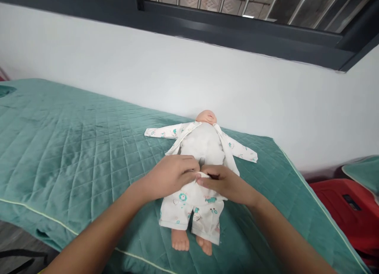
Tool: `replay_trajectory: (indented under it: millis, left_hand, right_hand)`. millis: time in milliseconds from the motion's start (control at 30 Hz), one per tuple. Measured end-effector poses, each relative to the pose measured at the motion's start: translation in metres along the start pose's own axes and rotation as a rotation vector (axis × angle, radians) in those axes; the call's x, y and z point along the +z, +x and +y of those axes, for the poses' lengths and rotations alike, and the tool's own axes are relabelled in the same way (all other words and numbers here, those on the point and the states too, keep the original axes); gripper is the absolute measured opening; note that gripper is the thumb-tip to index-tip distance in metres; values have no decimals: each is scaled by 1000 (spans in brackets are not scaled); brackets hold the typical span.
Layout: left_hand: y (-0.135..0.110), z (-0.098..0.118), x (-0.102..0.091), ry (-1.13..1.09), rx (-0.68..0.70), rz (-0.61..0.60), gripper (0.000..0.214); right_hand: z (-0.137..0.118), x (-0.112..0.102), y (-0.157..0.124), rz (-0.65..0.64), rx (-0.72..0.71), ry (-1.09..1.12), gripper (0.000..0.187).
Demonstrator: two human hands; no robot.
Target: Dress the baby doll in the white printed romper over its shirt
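A baby doll [206, 116] lies on its back, feet toward me, on a green quilted cover. It wears white printed trousers [192, 211] and a matching jacket [241, 149] that hangs open over a pale cloth body, its sleeves spread to both sides. My left hand [174, 175] is closed on the trousers' waistband at the doll's belly. Right beside it, my right hand [226, 183] pinches the same waistband, thumb near the other thumb. Bare feet [180, 240] stick out below the trouser legs. My fingers hide part of the waistband.
The green quilted cover [74, 147] spreads widely to the left and ends at a piped edge on the right. A white wall [118, 64] and a dark window frame [237, 29] stand behind. Red plastic stools [340, 203] are at the right.
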State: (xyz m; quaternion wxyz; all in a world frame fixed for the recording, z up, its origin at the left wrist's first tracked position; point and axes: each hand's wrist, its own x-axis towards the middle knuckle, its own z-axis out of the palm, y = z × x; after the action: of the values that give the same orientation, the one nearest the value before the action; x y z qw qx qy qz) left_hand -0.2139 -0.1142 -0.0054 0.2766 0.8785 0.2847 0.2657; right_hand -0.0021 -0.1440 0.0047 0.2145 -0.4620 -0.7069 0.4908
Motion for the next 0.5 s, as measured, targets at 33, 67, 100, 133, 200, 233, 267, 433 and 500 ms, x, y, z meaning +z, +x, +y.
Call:
replay_trajectory:
  millis: [33,67,100,133,200,233,267,433,500]
  left_hand:
    - [4,-2,0,-39,-33,51,26]
    - [9,-5,1,-87,-69,106,25]
    - [13,-9,1,-143,-107,168,24]
    - [18,-15,3,-202,-142,232,24]
    - [25,-32,6,-317,-205,355,23]
    - [27,-41,8,-366,-231,406,23]
    - [29,-52,11,-407,-253,452,23]
    - [27,-97,28,-557,-338,606,25]
    - [25,-105,32,-553,-366,576,24]
  right_hand:
    - [2,-2,1,34,35,82,43]
    - [6,-4,1,76,64,180,45]
    - [10,-6,2,129,84,287,45]
    - [15,-8,2,190,95,391,44]
    - [28,-14,1,316,102,557,40]
    - [36,-16,1,373,105,610,38]
    - [44,-19,2,426,107,648,37]
    - [80,-23,8,618,80,688,36]
    - [86,-21,10,643,69,584,37]
